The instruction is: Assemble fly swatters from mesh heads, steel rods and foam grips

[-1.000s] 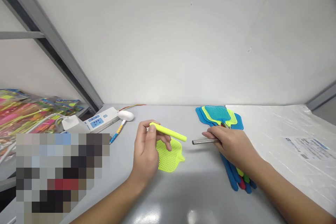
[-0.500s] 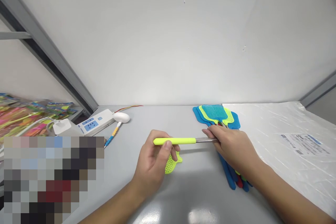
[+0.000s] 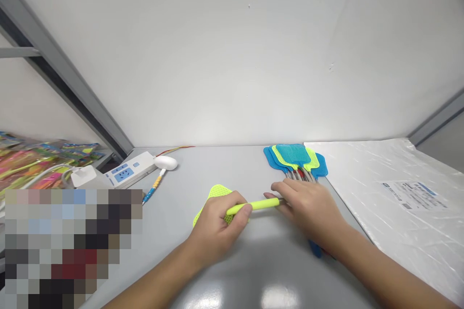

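Observation:
My left hand (image 3: 212,231) is closed round one end of a bright yellow-green handle (image 3: 263,204), thumb on top. At the handle's other end, my right hand (image 3: 311,210) grips the thin metal rod (image 3: 282,201), of which only a short piece shows. Under my left hand lies a yellow-green perforated fly swatter head (image 3: 219,189), partly covered; whether it joins this handle I cannot tell. Behind and beneath my right hand is a pile of fly swatters (image 3: 295,153) with blue and yellow-green heads and metal stems. A blue handle (image 3: 314,249) sticks out below my wrist.
A white power strip (image 3: 132,170) with a plugged-in adapter and a white oval device (image 3: 166,162) on a wrapped cable stand at the left. Colourful packaged goods (image 3: 39,161) lie beyond. White plastic sheeting (image 3: 384,174) with a label covers the right side. A wall rises behind the table.
My hands have come closer together, and less of the metal rod shows between them. The handle has tilted and shifted right and slightly down. More of the yellow-green head shows behind my left hand.

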Demonstrator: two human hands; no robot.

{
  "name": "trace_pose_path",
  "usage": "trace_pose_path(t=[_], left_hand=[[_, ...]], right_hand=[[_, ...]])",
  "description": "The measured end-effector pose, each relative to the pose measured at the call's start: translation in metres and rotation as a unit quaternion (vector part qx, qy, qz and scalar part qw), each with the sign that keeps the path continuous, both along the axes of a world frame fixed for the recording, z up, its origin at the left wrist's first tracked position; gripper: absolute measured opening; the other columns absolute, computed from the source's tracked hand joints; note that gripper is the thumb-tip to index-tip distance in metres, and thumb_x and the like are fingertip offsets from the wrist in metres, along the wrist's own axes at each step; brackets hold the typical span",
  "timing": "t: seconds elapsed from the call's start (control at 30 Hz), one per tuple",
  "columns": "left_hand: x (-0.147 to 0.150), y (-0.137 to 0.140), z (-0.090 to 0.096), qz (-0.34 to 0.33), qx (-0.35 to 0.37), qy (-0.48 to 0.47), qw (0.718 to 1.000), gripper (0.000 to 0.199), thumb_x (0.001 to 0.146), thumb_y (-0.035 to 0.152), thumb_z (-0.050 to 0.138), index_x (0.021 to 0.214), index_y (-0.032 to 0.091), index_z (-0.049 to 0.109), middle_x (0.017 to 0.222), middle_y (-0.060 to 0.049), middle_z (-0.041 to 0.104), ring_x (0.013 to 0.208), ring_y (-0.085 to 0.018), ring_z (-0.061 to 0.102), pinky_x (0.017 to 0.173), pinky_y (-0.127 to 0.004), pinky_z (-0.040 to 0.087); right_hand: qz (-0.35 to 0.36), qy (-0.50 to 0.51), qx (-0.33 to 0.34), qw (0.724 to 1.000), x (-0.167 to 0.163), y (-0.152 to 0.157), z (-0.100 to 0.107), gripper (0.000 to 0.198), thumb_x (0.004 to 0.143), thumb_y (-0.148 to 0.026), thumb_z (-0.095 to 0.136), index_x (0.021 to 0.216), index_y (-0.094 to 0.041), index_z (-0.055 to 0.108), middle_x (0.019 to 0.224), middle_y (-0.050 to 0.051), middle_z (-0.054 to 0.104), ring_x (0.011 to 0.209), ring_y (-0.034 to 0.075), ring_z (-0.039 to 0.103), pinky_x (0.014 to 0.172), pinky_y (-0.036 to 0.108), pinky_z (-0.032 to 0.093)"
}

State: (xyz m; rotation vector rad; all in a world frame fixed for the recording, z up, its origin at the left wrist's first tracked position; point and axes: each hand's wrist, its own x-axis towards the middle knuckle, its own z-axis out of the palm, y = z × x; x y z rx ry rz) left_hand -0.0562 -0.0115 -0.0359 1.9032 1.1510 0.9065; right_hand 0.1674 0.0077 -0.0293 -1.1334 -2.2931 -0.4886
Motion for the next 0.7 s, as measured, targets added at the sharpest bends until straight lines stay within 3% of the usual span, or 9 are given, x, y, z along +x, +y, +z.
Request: trace_pose_path(t=[0.13,0.27,0.37,0.5,0.7], left_hand=[[-0.007,0.008,0.002,0.074,-0.015,-0.109,0.991,0.037,0.095,0.040,0.041,0.064,0.020,0.045,0.055,0.005,0.047,0.052,-0.010,0.039,0.051,-0.024,0.031],[-0.014,0.016,0.005,0.129,0.006,-0.124,0.984,0.025,0.093,0.032,0.047,0.073,0.020,0.054,0.064,0.003,0.055,0.065,-0.012,0.048,0.062,-0.024,0.036],[-0.020,0.023,0.007,0.117,0.010,-0.205,0.972,0.020,0.094,0.030,0.046,0.083,0.020,0.060,0.077,0.000,0.062,0.075,-0.015,0.054,0.070,-0.027,0.041],[-0.029,0.032,0.013,0.092,-0.014,-0.348,0.933,0.030,0.096,0.034,0.038,0.088,0.019,0.062,0.086,-0.005,0.065,0.081,-0.019,0.056,0.076,-0.031,0.043],[-0.030,0.035,0.018,0.021,-0.113,-0.403,0.908,0.050,0.097,0.051,0.028,0.091,0.017,0.064,0.098,-0.009,0.062,0.090,-0.021,0.053,0.077,-0.031,0.044]], right_hand=[[0.009,0.013,-0.033,0.999,0.009,0.005,0.011,0.027,0.094,-0.041,0.050,0.087,-0.019,0.062,0.068,0.000,0.062,0.063,0.016,0.054,0.063,0.029,0.031],[0.039,-0.013,-0.126,0.991,0.013,0.010,0.010,0.032,0.099,-0.040,0.040,0.084,-0.020,0.060,0.070,0.000,0.062,0.063,0.016,0.054,0.062,0.028,0.031],[0.036,-0.027,-0.170,0.984,0.010,0.008,0.004,0.037,0.100,-0.042,0.035,0.081,-0.020,0.058,0.067,-0.001,0.062,0.060,0.016,0.054,0.058,0.028,0.027],[0.041,-0.042,-0.202,0.978,0.002,0.001,-0.002,0.038,0.100,-0.044,0.032,0.079,-0.021,0.055,0.064,-0.002,0.061,0.056,0.016,0.053,0.055,0.029,0.022],[0.058,-0.069,-0.205,0.975,-0.006,-0.009,-0.005,0.037,0.100,-0.044,0.032,0.082,-0.023,0.056,0.066,-0.002,0.064,0.054,0.016,0.055,0.054,0.030,0.016]])
